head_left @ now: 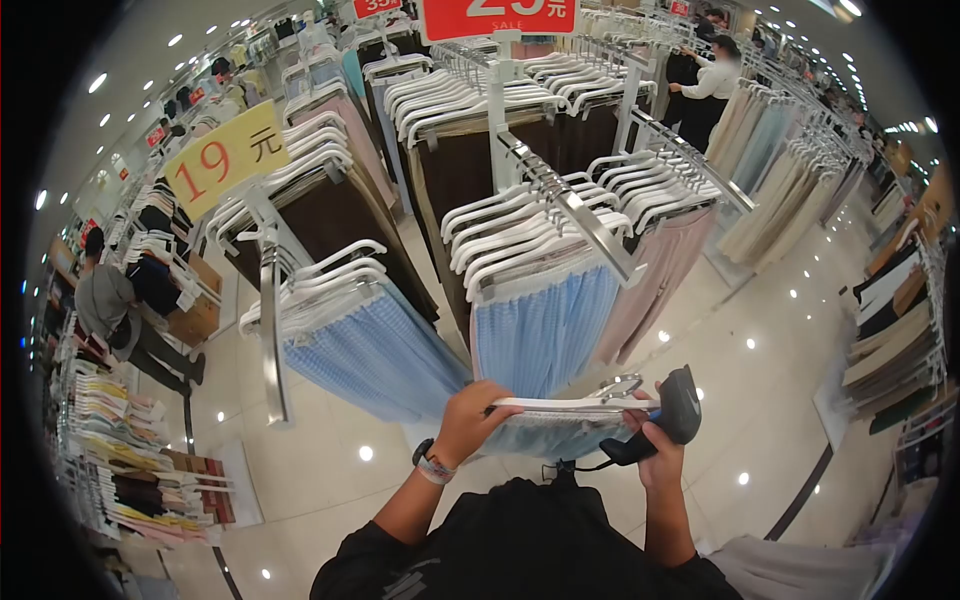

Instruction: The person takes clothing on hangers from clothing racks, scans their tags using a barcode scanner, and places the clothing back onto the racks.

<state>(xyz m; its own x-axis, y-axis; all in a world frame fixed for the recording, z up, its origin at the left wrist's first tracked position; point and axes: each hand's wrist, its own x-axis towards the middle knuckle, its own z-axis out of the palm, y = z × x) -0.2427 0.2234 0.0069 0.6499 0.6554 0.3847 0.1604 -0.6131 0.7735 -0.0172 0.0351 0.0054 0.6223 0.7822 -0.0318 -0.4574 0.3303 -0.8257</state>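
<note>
My left hand is closed around the left end of a white clothes hanger, held level in front of my chest. Pale blue trousers with a gathered waistband hang from it. My right hand grips a black handheld barcode scanner, and its upper fingers touch the hanger's right end. A cable runs from the scanner toward my body. Just beyond the hanger, blue checked trousers hang in a row on white hangers.
Metal rack arms and another rack arm jut toward me. A yellow price sign and a red sale sign stand above. One person stands at left, another at the back right. Clothes racks line both sides.
</note>
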